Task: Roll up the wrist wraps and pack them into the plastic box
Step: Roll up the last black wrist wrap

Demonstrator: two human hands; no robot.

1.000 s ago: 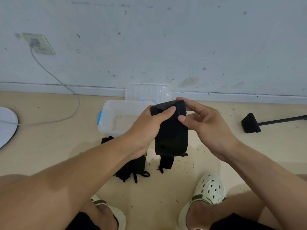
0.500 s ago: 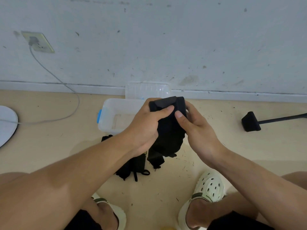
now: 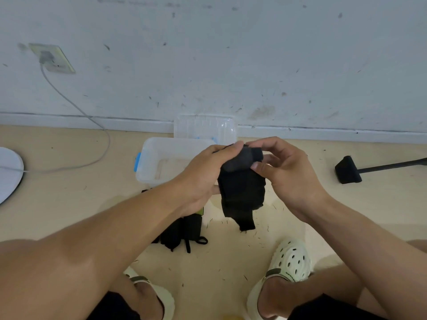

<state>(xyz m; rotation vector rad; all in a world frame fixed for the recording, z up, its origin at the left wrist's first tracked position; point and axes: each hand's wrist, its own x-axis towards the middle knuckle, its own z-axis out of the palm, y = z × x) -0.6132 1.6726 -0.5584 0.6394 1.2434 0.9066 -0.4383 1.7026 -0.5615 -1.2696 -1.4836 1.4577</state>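
Observation:
A black wrist wrap [image 3: 240,188] hangs in the air between both hands, its top end curled into a small roll and its tail dangling below. My left hand [image 3: 203,179] grips the wrap from the left, thumb on the roll. My right hand [image 3: 284,172] pinches the rolled top from the right. Behind the hands the clear plastic box [image 3: 152,162] with a blue latch stands open on the floor. Another black wrist wrap [image 3: 182,232] lies on the floor under my left forearm, partly hidden.
The box's clear lid [image 3: 205,128] leans against the wall behind it. A black-headed tool [image 3: 347,169] lies at the right, a white round base [image 3: 9,172] at the left, with a cable [image 3: 76,107] running to a wall socket. My feet in pale clogs [image 3: 288,262] are below.
The wrap's top end has been rolled down into a small roll, and the hanging tail has become shorter. Both hands stay at the wrap's top.

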